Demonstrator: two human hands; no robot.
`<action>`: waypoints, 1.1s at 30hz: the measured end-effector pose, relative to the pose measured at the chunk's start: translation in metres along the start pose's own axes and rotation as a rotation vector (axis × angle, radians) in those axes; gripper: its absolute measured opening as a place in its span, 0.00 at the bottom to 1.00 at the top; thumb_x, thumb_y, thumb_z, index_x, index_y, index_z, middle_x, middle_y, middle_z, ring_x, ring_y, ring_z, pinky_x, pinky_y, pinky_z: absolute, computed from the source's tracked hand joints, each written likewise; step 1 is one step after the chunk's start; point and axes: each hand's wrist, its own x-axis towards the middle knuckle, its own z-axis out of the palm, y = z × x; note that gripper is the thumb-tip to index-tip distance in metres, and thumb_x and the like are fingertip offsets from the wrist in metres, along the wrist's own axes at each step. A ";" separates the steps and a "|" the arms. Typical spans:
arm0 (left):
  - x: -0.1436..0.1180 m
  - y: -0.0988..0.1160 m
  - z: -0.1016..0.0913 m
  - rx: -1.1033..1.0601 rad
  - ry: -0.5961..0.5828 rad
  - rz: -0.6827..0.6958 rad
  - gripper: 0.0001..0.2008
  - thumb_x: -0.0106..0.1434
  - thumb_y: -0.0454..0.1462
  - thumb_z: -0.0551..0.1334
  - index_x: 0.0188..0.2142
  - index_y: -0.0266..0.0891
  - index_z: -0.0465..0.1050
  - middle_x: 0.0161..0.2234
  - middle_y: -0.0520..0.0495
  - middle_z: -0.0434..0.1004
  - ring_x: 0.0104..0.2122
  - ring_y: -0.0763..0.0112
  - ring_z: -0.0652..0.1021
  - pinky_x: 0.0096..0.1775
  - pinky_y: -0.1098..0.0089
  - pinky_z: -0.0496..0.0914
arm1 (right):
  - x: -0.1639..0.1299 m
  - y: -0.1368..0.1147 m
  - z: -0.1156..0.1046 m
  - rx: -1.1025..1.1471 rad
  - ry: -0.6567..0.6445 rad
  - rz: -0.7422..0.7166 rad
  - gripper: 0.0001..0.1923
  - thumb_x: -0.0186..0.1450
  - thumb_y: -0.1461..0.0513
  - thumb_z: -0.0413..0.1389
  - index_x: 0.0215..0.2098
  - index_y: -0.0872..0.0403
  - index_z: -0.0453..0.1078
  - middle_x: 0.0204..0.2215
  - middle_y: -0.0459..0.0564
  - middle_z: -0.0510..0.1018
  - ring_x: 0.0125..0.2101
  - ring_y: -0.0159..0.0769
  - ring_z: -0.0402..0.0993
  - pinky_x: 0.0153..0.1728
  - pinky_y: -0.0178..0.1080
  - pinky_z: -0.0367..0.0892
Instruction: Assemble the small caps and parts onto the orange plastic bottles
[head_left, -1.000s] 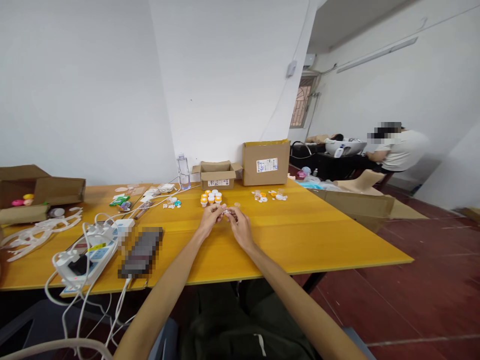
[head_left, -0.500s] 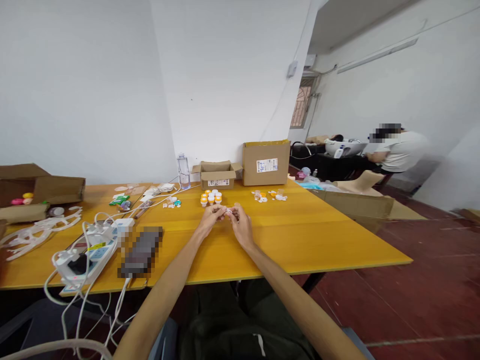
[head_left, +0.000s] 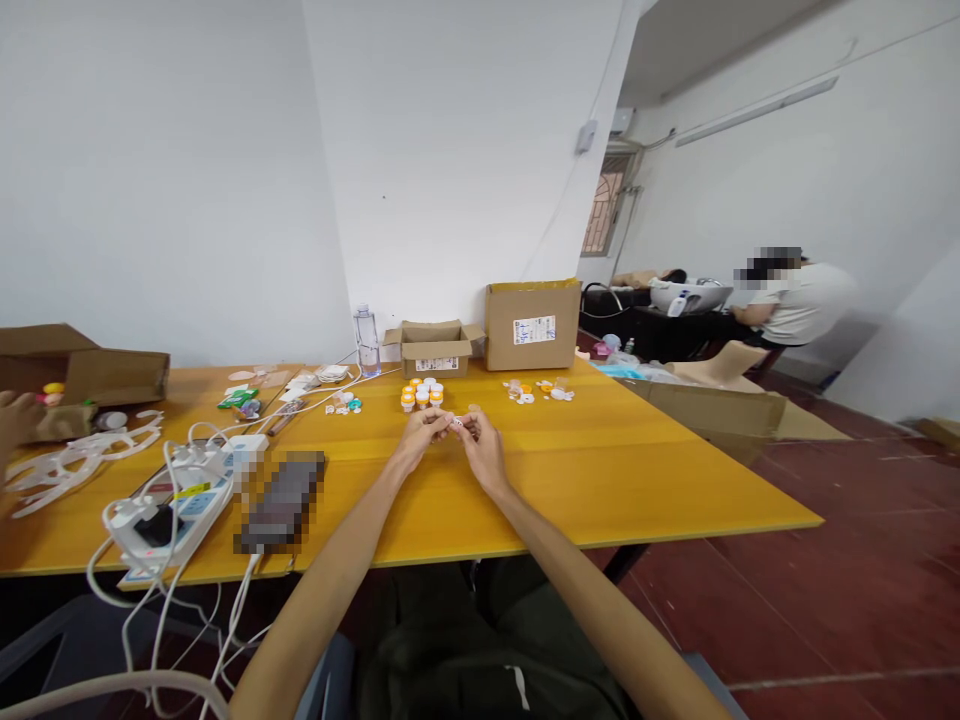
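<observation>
Gripping a small white part [head_left: 456, 423] at the fingertips, pinched from one side by left hand [head_left: 424, 436] and from the other by right hand [head_left: 484, 446]. Held at mid-counter [head_left: 600, 460], just this side of the orange- and white-lidded jars [head_left: 422, 394]. Can't tell if resting on the surface or lifted slightly. Mostly covered by fingers; too small to read in detail.

Could slip: tiny, probably slick, held by fingertips only. If dropped, likely to bounce and get lost among the similar loose bits [head_left: 527, 397] to the right. Could pop out or crack if pressed off-axis or too hard. Could topple jars by pushing left knuckles forward: packed tight just beyond, so apt to go as a group. Less likely: snagging the charging cable [head_left: 257, 563] with left forearm [head_left: 337, 560] and dragging the phone [head_left: 285, 505].

Versus half a second ago: barely moved at the hands, same pinch, same spot. Possibly turned a touch in the fingers; too blurred to confirm. Unchanged at jars, loose bits and small open carton [head_left: 435, 358]. New at far left edge: another person's hand [head_left: 12, 425], blurred, by the flapped carton [head_left: 124, 377], well apart from the pinch.
</observation>
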 end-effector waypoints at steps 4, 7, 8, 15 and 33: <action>0.000 0.000 0.000 -0.022 -0.009 0.009 0.18 0.43 0.48 0.76 0.25 0.37 0.78 0.19 0.53 0.71 0.22 0.78 0.67 0.25 0.73 0.57 | 0.001 0.001 0.000 0.017 0.008 0.013 0.12 0.60 0.51 0.57 0.28 0.50 0.66 0.24 0.45 0.76 0.26 0.35 0.71 0.29 0.36 0.68; 0.001 -0.001 0.000 -0.017 -0.002 0.010 0.17 0.44 0.48 0.75 0.26 0.37 0.79 0.20 0.52 0.72 0.22 0.78 0.67 0.25 0.73 0.57 | 0.001 0.000 0.000 0.014 0.010 0.014 0.12 0.60 0.51 0.57 0.26 0.50 0.65 0.23 0.44 0.75 0.25 0.35 0.70 0.28 0.36 0.66; 0.001 -0.001 0.000 -0.015 0.001 0.009 0.17 0.44 0.47 0.75 0.26 0.37 0.79 0.21 0.52 0.73 0.22 0.78 0.67 0.25 0.73 0.57 | 0.001 -0.001 0.000 0.014 0.008 0.015 0.13 0.59 0.51 0.57 0.25 0.50 0.65 0.23 0.44 0.74 0.24 0.34 0.69 0.27 0.36 0.66; 0.002 -0.001 -0.001 -0.027 -0.012 0.026 0.16 0.44 0.46 0.76 0.28 0.38 0.82 0.21 0.51 0.74 0.23 0.77 0.67 0.27 0.73 0.58 | 0.001 -0.006 -0.002 0.022 0.012 0.011 0.13 0.59 0.52 0.57 0.23 0.50 0.64 0.21 0.43 0.72 0.24 0.34 0.67 0.27 0.35 0.65; 0.004 -0.004 -0.002 0.029 -0.048 0.049 0.16 0.45 0.45 0.75 0.32 0.38 0.84 0.27 0.47 0.79 0.26 0.73 0.71 0.30 0.71 0.61 | 0.001 -0.005 -0.001 0.033 0.041 0.000 0.15 0.61 0.49 0.58 0.27 0.51 0.67 0.30 0.47 0.76 0.32 0.36 0.73 0.28 0.35 0.67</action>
